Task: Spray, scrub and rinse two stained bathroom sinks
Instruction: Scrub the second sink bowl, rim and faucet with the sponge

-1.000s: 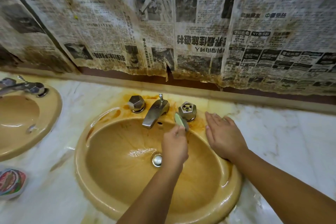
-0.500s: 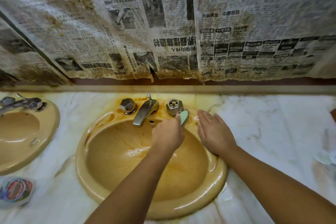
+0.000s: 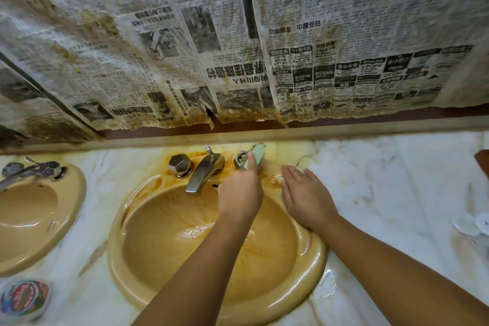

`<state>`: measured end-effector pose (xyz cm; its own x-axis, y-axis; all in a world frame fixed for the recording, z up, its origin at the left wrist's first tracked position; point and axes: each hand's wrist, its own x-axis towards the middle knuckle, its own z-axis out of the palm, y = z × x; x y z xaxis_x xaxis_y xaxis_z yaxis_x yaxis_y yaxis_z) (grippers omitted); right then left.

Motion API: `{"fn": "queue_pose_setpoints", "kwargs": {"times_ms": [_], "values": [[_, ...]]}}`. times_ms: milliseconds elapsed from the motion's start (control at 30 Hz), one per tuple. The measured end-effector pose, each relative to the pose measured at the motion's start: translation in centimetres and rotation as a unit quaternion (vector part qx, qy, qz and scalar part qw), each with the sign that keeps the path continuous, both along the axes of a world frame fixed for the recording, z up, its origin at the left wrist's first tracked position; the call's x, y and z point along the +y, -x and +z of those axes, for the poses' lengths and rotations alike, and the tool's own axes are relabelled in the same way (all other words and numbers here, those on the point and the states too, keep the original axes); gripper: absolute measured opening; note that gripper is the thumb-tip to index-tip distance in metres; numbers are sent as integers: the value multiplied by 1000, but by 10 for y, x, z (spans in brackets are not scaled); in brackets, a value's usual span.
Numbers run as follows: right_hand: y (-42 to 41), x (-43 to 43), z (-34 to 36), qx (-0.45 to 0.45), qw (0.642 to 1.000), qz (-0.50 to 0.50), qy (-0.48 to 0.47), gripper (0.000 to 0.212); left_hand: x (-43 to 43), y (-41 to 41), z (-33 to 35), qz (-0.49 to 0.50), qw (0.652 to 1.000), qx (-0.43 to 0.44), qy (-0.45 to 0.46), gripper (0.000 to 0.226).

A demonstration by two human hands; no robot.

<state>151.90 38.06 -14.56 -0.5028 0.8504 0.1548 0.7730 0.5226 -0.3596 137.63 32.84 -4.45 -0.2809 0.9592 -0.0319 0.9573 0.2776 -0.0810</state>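
A tan oval sink (image 3: pixel 148 280) with brown stains fills the middle of the marble counter. My left hand (image 3: pixel 239 194) grips a pale green scrub brush (image 3: pixel 255 155) and holds it against the back rim beside the right tap knob (image 3: pixel 240 158). My right hand (image 3: pixel 307 197) lies flat with straight fingers on the sink's right rim. The spout (image 3: pixel 202 171) and left knob (image 3: pixel 180 164) stand just left of the brush. A second tan sink (image 3: pixel 71 201) with its own tap (image 3: pixel 31 171) sits at the far left.
Stained newspaper (image 3: pixel 238 61) covers the wall above the ledge. A colourful round container (image 3: pixel 25 299) lies at the counter's front left. White round objects (image 3: pixel 473 223) sit at the right edge, and a dark brown thing (image 3: pixel 483 163) shows at the far right.
The left hand has pushed the green brush farther back and to the right, past the right knob onto the stained rear rim. The right hand stays flat on the rim. The view has shifted.
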Motion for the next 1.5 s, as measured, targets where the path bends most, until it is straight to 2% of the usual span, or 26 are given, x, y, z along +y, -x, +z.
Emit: {"fn": "queue_pose_setpoints", "kwargs": {"times_ms": [100,200,333,467,567,667,800,967,1067,1267,1500], "values": [[1,2,2,6,1000,-2,-3,58,7,-11,-1,2,999,-10,51,65],[0,1,1,2,1000,-1,-3,59,11,-13,-6,22,999,-29,36,64],[0,2,0,-5,1000,7,-1,62,7,-14,-15,30,996,-54,59,63],[1,4,-1,-20,1000,14,1,62,4,-2,-23,38,993,-114,19,50],[1,3,-2,-32,999,22,3,67,-10,-2,-24,19,988,-152,27,47],[-2,-3,-4,-28,999,17,13,70,-6,9,-21,54,978,-201,-4,37],[-8,-19,-7,-6,999,-7,40,69,-8,-1,-17,-15,977,-209,47,35],[-17,-50,-8,-2,998,-44,48,64,-12,9,-16,4,980,-199,31,35],[-19,-65,-4,-14,997,-57,60,70,-29,7,-19,-14,957,-281,70,41],[-17,-102,3,-74,996,-29,35,70,-82,34,-16,69,925,-373,-27,40],[12,-140,15,-11,997,42,68,70,-167,65,-21,144,865,-471,-99,40]]}}
